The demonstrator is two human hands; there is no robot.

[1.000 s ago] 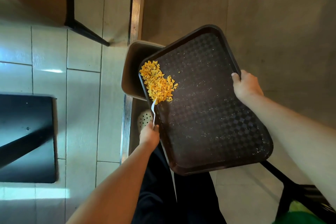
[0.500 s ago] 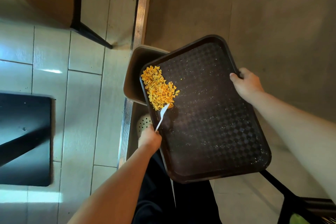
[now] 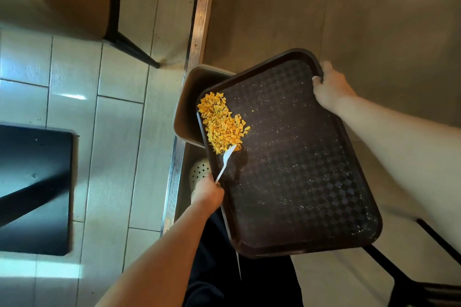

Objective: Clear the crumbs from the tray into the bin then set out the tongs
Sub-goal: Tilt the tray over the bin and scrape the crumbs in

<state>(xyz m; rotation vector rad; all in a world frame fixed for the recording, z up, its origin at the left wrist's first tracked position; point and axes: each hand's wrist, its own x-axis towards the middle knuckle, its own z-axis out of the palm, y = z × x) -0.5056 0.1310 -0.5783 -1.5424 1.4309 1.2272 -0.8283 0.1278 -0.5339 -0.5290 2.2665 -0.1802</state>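
My right hand (image 3: 329,90) clamps the tray (image 3: 299,182) at its far corner; my left hand (image 3: 207,193) pinches a fork (image 3: 225,161), its tip touching the crumbs (image 3: 220,123) at the tray's left edge, over the bin (image 3: 187,107).

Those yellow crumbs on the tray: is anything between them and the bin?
Only the tray's raised rim. The crumbs are heaped against its left edge, which overhangs the open bin. The white fork in the left hand sits behind the pile, not blocking it.

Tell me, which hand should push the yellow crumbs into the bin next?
The left hand. It holds the white fork with its tip right at the crumbs, beside the tray edge over the bin. The right hand is busy gripping the tray's far rim.
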